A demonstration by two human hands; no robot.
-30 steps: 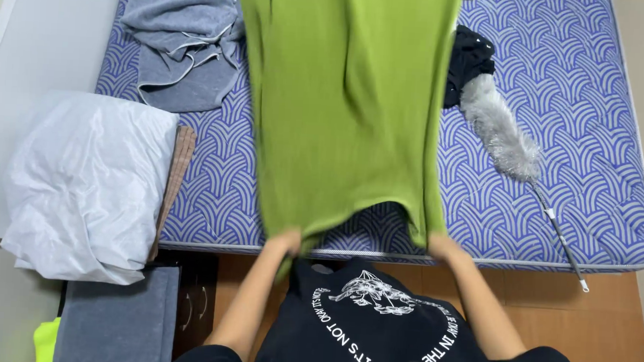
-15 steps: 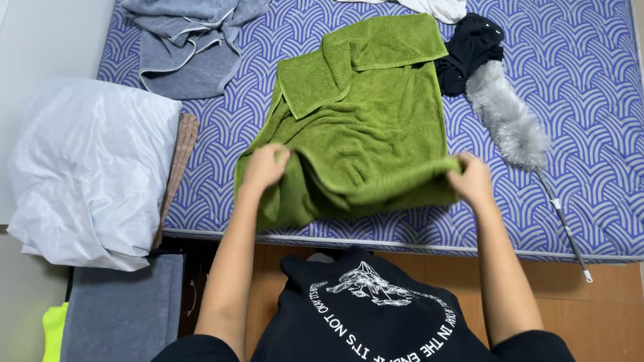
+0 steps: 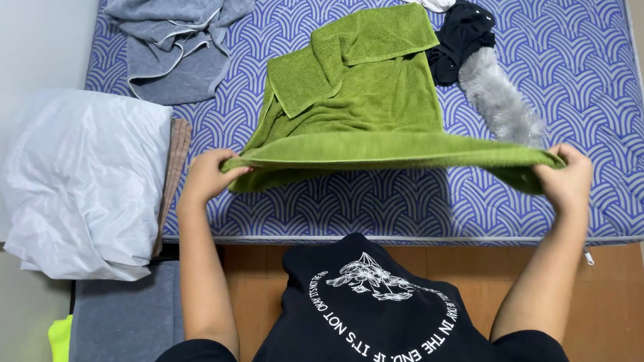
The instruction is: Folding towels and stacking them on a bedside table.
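Both hands are pinched shut on the green towel (image 3: 356,108): the left hand (image 3: 207,174) holds 1 corner of the near edge, the right hand (image 3: 569,177) the other, so that edge is stretched taut between them just above the mattress (image 3: 611,87). The far end lies rumpled and folded over, so the next fold could go crooked. Beyond, the fluffy grey duster (image 3: 502,102) and black cloth (image 3: 457,40) lie close enough to snag.
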